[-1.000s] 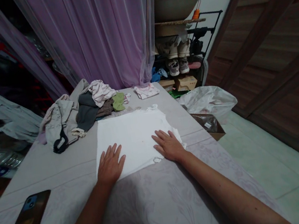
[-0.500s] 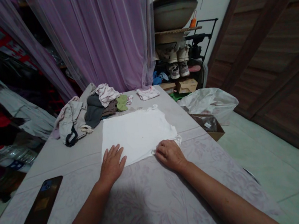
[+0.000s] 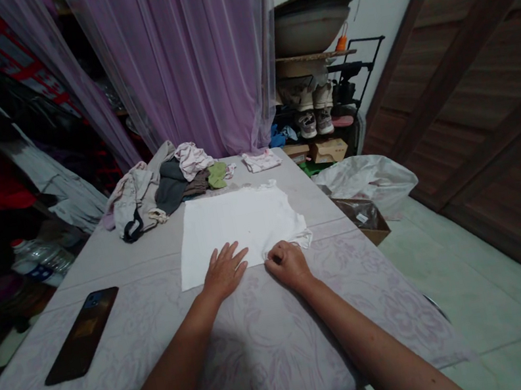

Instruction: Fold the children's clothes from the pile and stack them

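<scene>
A white garment [image 3: 240, 222], which looks like a small shirt, lies spread flat on the cloth-covered table [image 3: 267, 353]. Its ruffled end points to the right. My left hand [image 3: 226, 271] rests flat on the near edge of the garment, fingers spread. Close beside it, my right hand [image 3: 289, 265] has its fingers pinched on the garment's near edge, by the ruffled part at the right. The fabric between those fingertips is mostly hidden.
At the back left is a heap of crumpled clothes [image 3: 163, 184]. A folded patterned garment [image 3: 261, 160] lies at the back edge. A phone [image 3: 83, 334] is at the left. Right of the table stand a cardboard box [image 3: 377, 232] and a plastic bag [image 3: 367, 177].
My left hand has slid right along the garment's near edge, closer to my right hand. My right hand stays pinched at nearly the same spot. The view has shifted slightly.
</scene>
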Available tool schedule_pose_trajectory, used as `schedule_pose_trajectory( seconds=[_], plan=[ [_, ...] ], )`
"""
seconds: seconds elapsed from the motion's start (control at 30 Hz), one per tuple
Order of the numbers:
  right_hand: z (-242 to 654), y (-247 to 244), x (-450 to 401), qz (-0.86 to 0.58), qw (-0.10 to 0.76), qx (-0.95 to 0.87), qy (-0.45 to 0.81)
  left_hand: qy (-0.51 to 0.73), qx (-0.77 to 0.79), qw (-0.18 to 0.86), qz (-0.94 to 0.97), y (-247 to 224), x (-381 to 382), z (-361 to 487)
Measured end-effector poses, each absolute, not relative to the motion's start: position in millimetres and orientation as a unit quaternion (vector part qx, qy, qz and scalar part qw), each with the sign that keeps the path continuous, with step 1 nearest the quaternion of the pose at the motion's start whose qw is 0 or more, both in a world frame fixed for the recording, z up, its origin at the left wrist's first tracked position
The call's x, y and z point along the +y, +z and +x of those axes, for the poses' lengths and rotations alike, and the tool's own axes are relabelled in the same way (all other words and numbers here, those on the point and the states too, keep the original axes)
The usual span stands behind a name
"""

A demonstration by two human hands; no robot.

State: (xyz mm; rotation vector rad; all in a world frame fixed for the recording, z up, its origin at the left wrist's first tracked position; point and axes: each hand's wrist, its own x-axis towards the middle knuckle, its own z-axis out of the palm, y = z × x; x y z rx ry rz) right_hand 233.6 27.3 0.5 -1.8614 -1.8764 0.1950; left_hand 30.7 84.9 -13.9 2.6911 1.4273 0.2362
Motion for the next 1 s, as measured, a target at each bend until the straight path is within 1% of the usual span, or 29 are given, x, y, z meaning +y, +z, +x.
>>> schedule_pose_trajectory(
  seconds=[0.17,0.37,0.5,0.6,0.7,0.8,0.9,1.0],
  plan=[
    [243,-5,15,-0.663,0.271,-0.695,0.065,0.067,0.486,0.061,0.869,-8,79,38],
    [245,-16,15,-0.629,0.32,-0.707,0.053,0.1,0.403,0.079,0.906,-10,61,57],
    [255,-21,12,-0.606,0.341,-0.717,0.056,0.131,0.411,0.094,0.897,-12,55,66],
    [275,-21,11,-0.639,0.362,-0.679,0.01,0.174,0.431,0.111,0.879,-7,55,75],
    [300,-19,16,-0.7,0.387,-0.598,-0.051,0.206,0.467,0.125,0.851,1,55,88],
    [322,-20,27,-0.741,0.368,-0.557,-0.064,0.209,0.492,0.125,0.836,4,58,101],
    [335,-23,38,-0.75,0.331,-0.572,-0.021,0.217,0.503,0.112,0.829,2,61,108],
    [342,-26,43,-0.742,0.332,-0.581,0.024,0.232,0.514,0.113,0.818,-2,62,111]
  ],
)
